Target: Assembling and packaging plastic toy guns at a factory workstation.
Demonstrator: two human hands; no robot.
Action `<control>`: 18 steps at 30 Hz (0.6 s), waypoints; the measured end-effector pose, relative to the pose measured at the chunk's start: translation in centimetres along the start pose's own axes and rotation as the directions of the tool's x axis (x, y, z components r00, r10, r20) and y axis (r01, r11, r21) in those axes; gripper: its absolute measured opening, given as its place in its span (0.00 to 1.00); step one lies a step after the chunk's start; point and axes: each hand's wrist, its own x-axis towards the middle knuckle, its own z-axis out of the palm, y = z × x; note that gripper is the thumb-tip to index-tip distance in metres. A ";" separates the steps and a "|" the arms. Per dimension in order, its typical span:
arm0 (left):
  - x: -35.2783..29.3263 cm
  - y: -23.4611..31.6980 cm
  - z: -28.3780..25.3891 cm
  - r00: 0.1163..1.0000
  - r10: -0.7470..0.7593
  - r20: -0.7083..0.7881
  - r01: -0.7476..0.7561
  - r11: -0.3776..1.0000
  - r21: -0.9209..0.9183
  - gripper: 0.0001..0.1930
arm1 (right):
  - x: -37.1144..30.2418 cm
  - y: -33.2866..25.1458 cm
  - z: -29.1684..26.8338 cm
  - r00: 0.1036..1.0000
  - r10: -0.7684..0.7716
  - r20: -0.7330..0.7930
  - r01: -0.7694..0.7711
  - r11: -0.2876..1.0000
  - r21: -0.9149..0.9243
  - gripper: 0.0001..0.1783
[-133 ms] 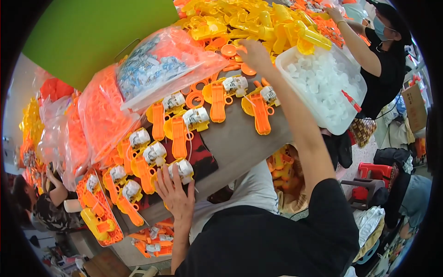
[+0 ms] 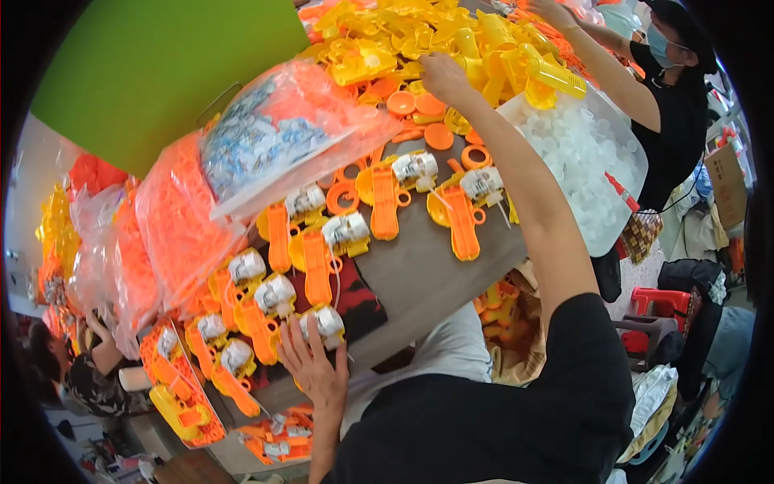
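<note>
My left hand (image 2: pixel 316 369) lies with its fingers stretched out over a toy gun body (image 2: pixel 326 323), which has a yellow shell and a white wrapped cylinder; the fingers hide its lower part. Several similar half-assembled guns with orange handles (image 2: pixel 318 270) lie in loose rows on the brown table (image 2: pixel 419 266). My right hand (image 2: pixel 445 79) is stretched far forward to the near edge of a heap of yellow plastic shells (image 2: pixel 439 32). Its fingers are curled in; whatever they hold is hidden. Orange discs (image 2: pixel 439 135) and orange rings (image 2: pixel 343 196) lie just nearer than that hand.
A white tub (image 2: pixel 625 157) of translucent pieces stands right of my forearm, a red pen-like tool (image 2: pixel 621 192) at its rim. Clear bags of orange parts (image 2: pixel 173 214) bulge on the left, before a green panel (image 2: pixel 161 64). A masked person (image 2: pixel 657 97) works at the right.
My right hand has moved farther forward, from the orange discs to the yellow shells, and its fingers have curled. My left hand stays on the same toy gun. The view has shifted slightly.
</note>
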 end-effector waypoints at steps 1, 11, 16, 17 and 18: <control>-0.1 0.2 -0.3 1.000 0.002 0.011 -0.002 1.000 -0.004 0.42 | 1.1 0.6 0.7 0.999 -0.039 -0.007 0.038 0.997 -0.073 0.12; -0.8 -0.8 -0.5 0.997 -0.069 0.031 0.067 0.996 0.060 0.41 | 4.5 -4.8 8.6 0.981 -0.097 0.170 0.119 0.985 -0.126 0.14; 0.1 -0.7 -0.5 0.997 -0.045 -0.070 0.028 0.975 -0.219 0.39 | 7.4 1.8 8.3 0.957 0.110 -0.269 0.044 0.860 0.508 0.15; 0.0 -0.5 -1.2 0.996 -0.013 -0.088 -0.007 0.977 -0.215 0.37 | 6.0 1.6 6.2 0.958 0.110 -0.263 0.041 0.860 0.509 0.15; 0.2 -0.3 -1.7 0.994 0.019 -0.111 -0.042 0.976 -0.215 0.35 | 4.9 1.4 4.3 0.870 0.054 -0.491 0.211 0.858 0.469 0.16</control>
